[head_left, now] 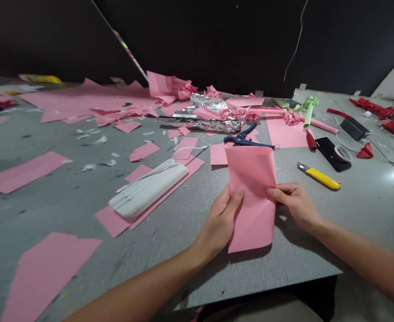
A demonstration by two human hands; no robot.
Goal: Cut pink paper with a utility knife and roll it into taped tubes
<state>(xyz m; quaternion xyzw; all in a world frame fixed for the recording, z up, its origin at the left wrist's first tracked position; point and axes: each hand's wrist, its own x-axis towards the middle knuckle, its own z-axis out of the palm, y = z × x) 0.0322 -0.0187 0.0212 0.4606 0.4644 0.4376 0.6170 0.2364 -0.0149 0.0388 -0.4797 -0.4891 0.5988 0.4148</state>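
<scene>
Both forearms reach forward over the bench (pixel 318 250); left hand (pixel 221 220) and right hand (pixel 295 203) pinch the pink sheet (pixel 252 197) by its side edges, fingers closed, its far end seemingly lifted.

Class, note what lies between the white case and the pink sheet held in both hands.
Head view: a long pink strip from under the white case juts toward the pink sheet; then bare grey table.

A pink sheet of paper (pixel 250 179) is gripped at its 2 long edges by the left hand (pixel 222 219) and the right hand (pixel 296 203). It is creased lengthwise, with its far end raised and its near end low over the grey table (pixel 170 232).
</scene>
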